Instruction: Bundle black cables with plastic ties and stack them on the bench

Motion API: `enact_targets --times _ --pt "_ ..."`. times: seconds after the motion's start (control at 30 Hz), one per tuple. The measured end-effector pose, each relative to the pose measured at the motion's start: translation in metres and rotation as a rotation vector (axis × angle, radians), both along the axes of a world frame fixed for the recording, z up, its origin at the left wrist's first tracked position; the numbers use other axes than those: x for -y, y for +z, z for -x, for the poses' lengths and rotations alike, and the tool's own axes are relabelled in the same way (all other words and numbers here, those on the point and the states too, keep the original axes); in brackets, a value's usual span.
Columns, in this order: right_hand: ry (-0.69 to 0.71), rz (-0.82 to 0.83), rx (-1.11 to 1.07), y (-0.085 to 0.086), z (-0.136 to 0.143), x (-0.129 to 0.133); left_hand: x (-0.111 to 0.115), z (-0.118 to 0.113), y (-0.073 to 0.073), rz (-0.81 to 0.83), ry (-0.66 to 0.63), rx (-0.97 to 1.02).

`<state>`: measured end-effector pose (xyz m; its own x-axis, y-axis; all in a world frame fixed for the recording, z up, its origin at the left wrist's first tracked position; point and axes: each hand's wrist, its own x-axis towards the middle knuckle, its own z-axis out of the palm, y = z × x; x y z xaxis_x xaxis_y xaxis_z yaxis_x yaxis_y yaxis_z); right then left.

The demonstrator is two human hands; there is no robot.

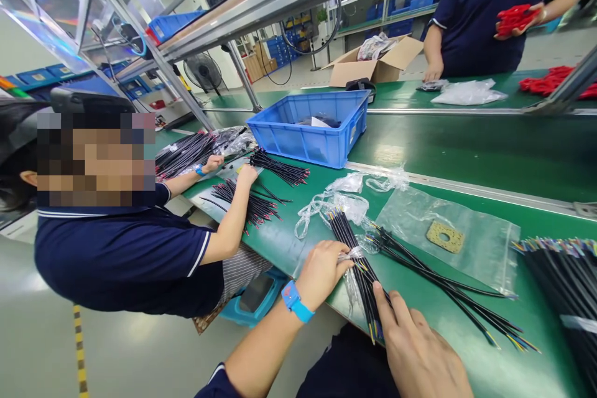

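A bundle of black cables (344,230) with coloured wire ends lies at the near edge of the green table. My left hand (323,270), with a blue wristband, pinches clear plastic (353,254) wrapped round the bundle's middle. My right hand (413,339) rests on the bundle's lower part, its fingers stretched out. To the right, a looser group of black cables (433,277) lies spread on the table. Crumpled clear plastic (347,202) is beyond the bundle.
A clear bag (489,239) lies under a yellow sponge (445,237). Thick cables (559,286) fill the right edge. A blue bin (303,140) stands behind. On the left a person (135,255) handles cables; across the table another person (485,18) holds red parts.
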<state>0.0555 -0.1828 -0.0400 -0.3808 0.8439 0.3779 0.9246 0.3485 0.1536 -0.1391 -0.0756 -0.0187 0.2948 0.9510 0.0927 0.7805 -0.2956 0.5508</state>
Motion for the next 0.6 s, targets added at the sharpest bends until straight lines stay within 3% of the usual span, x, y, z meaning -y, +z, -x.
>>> enact_targets --times 0.17,0.3,0.47,0.6 --pt "0.044 -0.050 -0.004 0.005 -0.002 -0.005 -0.003 -0.004 -0.001 -0.069 -0.051 -0.165" --pt "0.002 -0.106 -0.054 0.006 0.005 -0.010 -0.013 -0.010 -0.006 -0.183 -0.114 -0.305" --pt "-0.023 -0.051 -0.183 -0.021 -0.002 -0.022 -0.020 -0.011 -0.007 -0.265 -0.159 -0.369" --pt "0.178 0.074 -0.365 -0.046 -0.025 -0.035 -0.009 -0.011 0.001 -0.490 -0.209 -0.495"
